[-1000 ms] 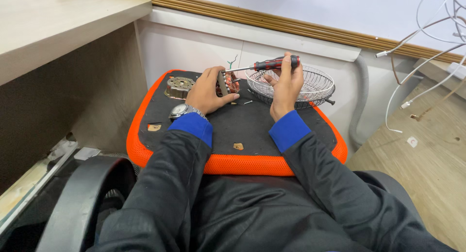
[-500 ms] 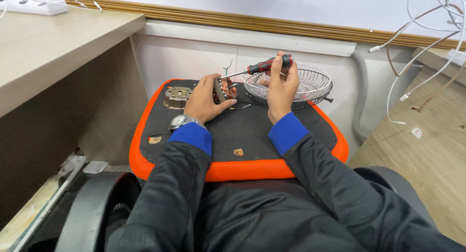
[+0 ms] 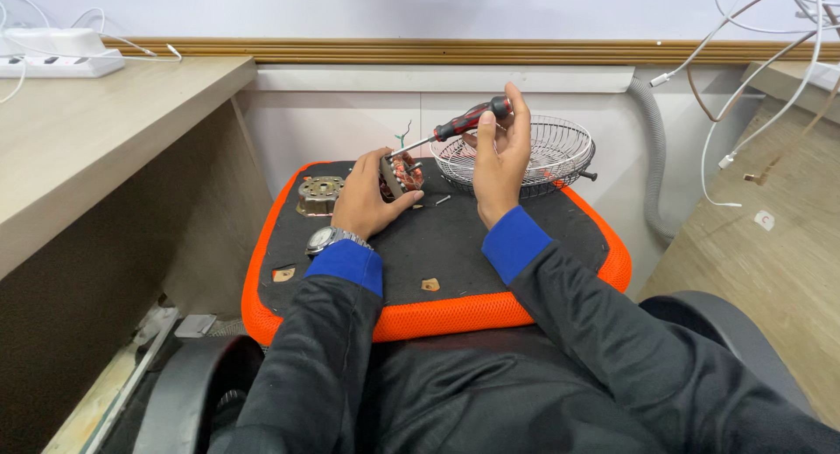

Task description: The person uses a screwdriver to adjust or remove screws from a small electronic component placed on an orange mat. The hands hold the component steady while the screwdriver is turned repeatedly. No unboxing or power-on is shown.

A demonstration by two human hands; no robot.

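A small motor core (image 3: 398, 174) with copper windings is gripped by the left hand (image 3: 367, 200) on the orange-edged cushion (image 3: 437, 244), steadied so the screwdriver (image 3: 459, 126), pinched in the right hand's (image 3: 499, 161) fingers, is angled into it.

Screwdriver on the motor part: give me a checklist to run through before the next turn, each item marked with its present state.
1. Right hand grips the screwdriver by its red and black handle: ok.
2. Left hand steadies the motor part on the black pad: ok.
3. Screwdriver tip seated in a screw head: cannot tell, too small to see.
4. Wire basket apart from the tool's shaft: cannot tell, it sits close behind.
5. Loose bits on the pad away from the hands: ok.
6. Metal plate lying flat, left of the left hand: ok.
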